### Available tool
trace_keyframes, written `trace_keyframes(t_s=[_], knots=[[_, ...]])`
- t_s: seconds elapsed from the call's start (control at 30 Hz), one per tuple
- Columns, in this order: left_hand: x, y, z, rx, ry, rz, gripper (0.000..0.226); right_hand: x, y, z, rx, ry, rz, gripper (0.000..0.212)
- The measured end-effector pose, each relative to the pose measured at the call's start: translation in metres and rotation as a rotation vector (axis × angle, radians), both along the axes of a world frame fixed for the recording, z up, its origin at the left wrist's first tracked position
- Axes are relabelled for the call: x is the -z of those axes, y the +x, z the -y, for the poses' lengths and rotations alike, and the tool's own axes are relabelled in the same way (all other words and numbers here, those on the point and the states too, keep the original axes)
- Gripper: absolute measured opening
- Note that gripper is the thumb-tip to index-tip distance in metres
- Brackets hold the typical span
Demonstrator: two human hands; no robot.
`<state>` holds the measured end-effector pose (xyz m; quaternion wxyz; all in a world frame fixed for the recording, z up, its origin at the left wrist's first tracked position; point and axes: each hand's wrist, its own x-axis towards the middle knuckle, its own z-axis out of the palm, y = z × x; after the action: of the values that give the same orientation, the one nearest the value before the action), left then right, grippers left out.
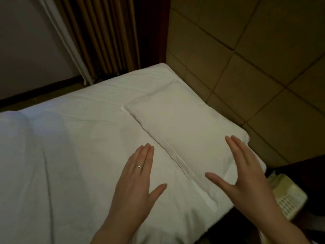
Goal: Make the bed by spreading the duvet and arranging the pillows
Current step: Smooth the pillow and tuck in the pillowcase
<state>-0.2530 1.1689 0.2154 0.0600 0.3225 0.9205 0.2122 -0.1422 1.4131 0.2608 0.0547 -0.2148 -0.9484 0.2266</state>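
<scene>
Left hand: flat and spread, fingers straight and together, thumb out, over the duvet just left of the pillow's near seam; holds nothing. A ring shows on one finger.
Right hand: flat and spread, fingers straight, over the pillow's near right corner; whether it presses or hovers, I cannot tell.
Pillow: lies flat beyond and between the hands, running away along the headboard side of the bed.
Duvet: spread white to the left of the left hand, with soft creases further left.
Risk, pillow: a hard push from the right hand could probably skew it off its line or bunch its flap edge.
Risk, duvet: a sweep by the left hand may drag new wrinkles across the cloth.
Risk, telephone: it sits just right of the right hand, below the bed edge; a wide elbow could knock it.
Containers: none in view, nothing held in anything.
</scene>
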Motion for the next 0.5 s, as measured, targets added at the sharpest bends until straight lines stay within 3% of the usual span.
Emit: trace_keyframes(t_s=[0.27, 0.4, 0.5], knots=[[0.173, -0.113, -0.164, -0.562, 0.259, 0.476, 0.096, 0.164, -0.172, -0.168, -0.068, 0.005, 0.166, 0.094], [0.275, -0.171, -0.225, -1.069, 0.589, 0.922, 0.118, 0.240, -0.265, -0.234, -0.092, 0.027, 0.184, 0.094], [0.323, -0.205, -0.270, -1.353, 0.646, 0.955, 0.133, 0.289, -0.329, -0.272, -0.018, -0.004, 0.259, 0.111]])
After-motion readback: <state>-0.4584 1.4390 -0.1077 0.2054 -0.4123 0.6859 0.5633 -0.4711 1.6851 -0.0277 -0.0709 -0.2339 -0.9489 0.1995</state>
